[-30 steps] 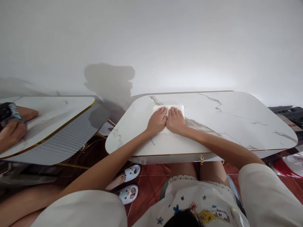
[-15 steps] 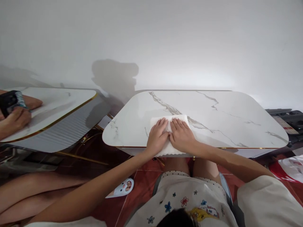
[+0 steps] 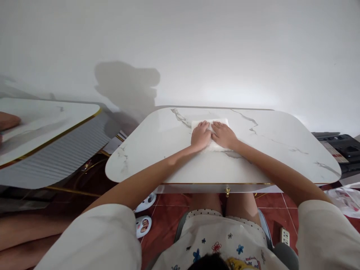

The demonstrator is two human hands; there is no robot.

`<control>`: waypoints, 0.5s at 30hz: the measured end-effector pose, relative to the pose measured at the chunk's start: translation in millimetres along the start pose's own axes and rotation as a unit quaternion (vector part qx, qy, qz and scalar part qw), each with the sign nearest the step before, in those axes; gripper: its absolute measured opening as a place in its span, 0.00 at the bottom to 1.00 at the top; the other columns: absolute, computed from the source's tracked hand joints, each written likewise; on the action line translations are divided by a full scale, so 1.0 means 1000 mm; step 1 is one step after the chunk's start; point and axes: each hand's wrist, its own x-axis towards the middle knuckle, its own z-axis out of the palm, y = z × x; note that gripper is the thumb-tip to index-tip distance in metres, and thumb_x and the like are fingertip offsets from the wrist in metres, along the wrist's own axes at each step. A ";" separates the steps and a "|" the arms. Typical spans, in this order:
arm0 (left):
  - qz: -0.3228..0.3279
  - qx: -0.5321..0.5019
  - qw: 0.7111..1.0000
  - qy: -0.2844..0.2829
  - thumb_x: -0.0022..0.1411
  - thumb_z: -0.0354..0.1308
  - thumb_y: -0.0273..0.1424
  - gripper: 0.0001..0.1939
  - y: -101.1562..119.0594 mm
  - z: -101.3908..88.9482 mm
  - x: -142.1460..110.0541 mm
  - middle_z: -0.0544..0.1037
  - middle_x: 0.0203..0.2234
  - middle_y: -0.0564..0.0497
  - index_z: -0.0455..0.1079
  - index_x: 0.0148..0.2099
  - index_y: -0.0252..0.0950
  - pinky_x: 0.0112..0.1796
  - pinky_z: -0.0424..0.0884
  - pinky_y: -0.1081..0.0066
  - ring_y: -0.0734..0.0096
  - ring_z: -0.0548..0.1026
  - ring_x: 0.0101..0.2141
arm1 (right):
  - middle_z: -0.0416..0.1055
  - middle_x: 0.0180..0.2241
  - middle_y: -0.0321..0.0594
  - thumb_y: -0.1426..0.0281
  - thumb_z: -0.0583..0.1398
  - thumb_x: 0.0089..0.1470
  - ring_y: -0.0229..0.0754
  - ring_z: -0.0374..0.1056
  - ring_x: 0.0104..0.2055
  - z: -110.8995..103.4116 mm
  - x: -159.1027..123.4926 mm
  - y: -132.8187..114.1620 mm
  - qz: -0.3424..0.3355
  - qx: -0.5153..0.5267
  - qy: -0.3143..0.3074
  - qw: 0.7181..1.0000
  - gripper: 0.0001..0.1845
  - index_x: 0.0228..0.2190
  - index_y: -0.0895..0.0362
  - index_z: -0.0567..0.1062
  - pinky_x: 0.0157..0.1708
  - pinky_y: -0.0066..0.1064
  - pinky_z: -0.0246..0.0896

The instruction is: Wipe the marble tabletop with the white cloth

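A white folded cloth [image 3: 216,147] lies flat on the white marble-patterned table [image 3: 157,144], a little behind the middle of its top. My left hand [image 3: 201,135] rests palm down on the cloth's left part, fingers stretched forward. On the right part lies my right hand [image 3: 224,134], also flat, with its fingers pointing away from me. The thumbs almost meet between the two hands. Both arms reach forward over the table's front edge, and the cloth under the palms is hidden.
A second marble-patterned table [image 3: 75,112] stands to the left, with another person's arm [image 3: 8,120] on it. A gold knob [image 3: 227,192] sits on my table's front. Black equipment [image 3: 344,150] is at the right, a power strip [image 3: 285,237] on the red floor.
Both hands and the cloth have slid forward, away from the front edge, and slightly right. The view has shifted, so the other person's hands and dark object have left it.
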 end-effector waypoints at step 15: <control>0.063 0.098 0.992 0.057 0.64 0.40 0.26 0.20 -0.030 0.020 0.113 0.70 0.53 0.41 0.66 0.53 0.32 0.55 0.61 0.58 0.56 0.64 0.55 | 0.59 0.61 0.50 0.70 0.48 0.61 0.46 0.52 0.62 0.023 0.111 0.058 0.003 0.001 0.012 1.000 0.24 0.56 0.66 0.64 0.59 0.34 0.44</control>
